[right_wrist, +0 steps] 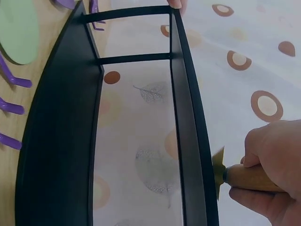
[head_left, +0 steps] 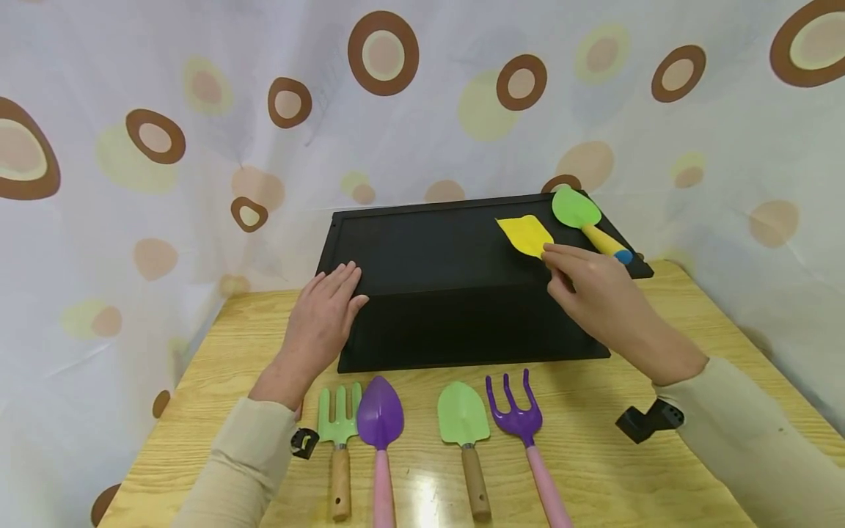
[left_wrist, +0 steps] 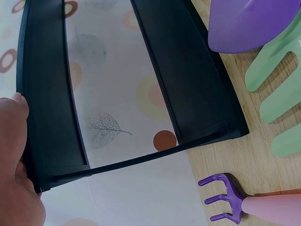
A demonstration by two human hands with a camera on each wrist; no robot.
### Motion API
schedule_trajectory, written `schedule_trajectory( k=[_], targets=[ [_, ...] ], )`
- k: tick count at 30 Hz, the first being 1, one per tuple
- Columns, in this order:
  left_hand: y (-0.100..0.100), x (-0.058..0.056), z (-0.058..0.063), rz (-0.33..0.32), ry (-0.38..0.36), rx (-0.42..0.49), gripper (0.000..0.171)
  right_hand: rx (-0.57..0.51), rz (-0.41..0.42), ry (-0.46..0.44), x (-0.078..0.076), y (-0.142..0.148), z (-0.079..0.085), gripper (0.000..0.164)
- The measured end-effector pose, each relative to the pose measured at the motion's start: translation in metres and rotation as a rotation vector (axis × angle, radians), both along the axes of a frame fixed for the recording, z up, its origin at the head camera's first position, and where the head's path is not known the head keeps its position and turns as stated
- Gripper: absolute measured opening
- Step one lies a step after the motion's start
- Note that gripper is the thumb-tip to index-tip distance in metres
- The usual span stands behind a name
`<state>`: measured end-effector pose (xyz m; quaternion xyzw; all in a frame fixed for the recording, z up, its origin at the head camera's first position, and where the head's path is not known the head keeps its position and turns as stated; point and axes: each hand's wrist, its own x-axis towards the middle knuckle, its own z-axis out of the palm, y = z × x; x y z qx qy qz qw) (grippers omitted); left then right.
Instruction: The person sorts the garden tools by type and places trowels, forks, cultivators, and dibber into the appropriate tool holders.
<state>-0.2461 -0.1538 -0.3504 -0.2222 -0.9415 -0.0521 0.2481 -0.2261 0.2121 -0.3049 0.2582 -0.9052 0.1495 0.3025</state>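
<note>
The right hand (head_left: 597,293) grasps a hand shovel with a yellow blade and a brown wooden handle (head_left: 526,235). Its fingers and thumb close round the wooden handle. The yellow blade is above the right half of the top panel of a black, open-ended rectangular stand (head_left: 475,330); contact between blade and panel cannot be determined.

The left hand (head_left: 320,315) rests on the left end of the top panel. Its fingers are extended and relaxed, and it grasps no tool.

A bright green trowel with a yellow handle and blue end cap (head_left: 576,209) lies on the right end of the top panel, just beside the right hand.

The stand is positioned on a light wood-grain table (head_left: 647,469). Four tools lie in front of it, listed from left to right:
- a pale green fork with a wooden handle (head_left: 339,425);
- a purple pointed trowel with a pink handle (head_left: 381,414), next to the fork;
- a pale green trowel with a wooden handle (head_left: 463,414);
- a purple three-pronged fork with a pink handle (head_left: 518,422).

The left wrist view also shows a small purple rake with a pink handle (left_wrist: 230,197), located near the stand's left end. A white cloth with brown-ringed spots (head_left: 422,147) hangs behind the table.
</note>
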Motion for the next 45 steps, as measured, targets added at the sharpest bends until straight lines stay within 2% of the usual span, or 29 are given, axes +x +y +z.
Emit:
schedule_trajectory(
  k=[7, 23, 33, 45],
  targets=[
    [0.0, 0.001, 0.001, 0.01, -0.013, -0.006, 0.049, -0.018, -0.043, -0.073, -0.014, -0.008, 0.003, 0.025],
    [0.0, 0.002, 0.0, 0.006, -0.008, -0.008, 0.048, 0.025, -0.106, -0.113, -0.034, -0.018, -0.004, 0.009],
    [0.0, 0.001, 0.0, 0.019, -0.016, -0.008, 0.049, 0.047, -0.172, -0.207, -0.046, -0.037, -0.004, 0.025],
    [-0.001, 0.0, -0.001, 0.012, -0.014, -0.021, 0.05, 0.047, -0.222, -0.25, -0.057, -0.056, -0.002, 0.015]
  ],
)
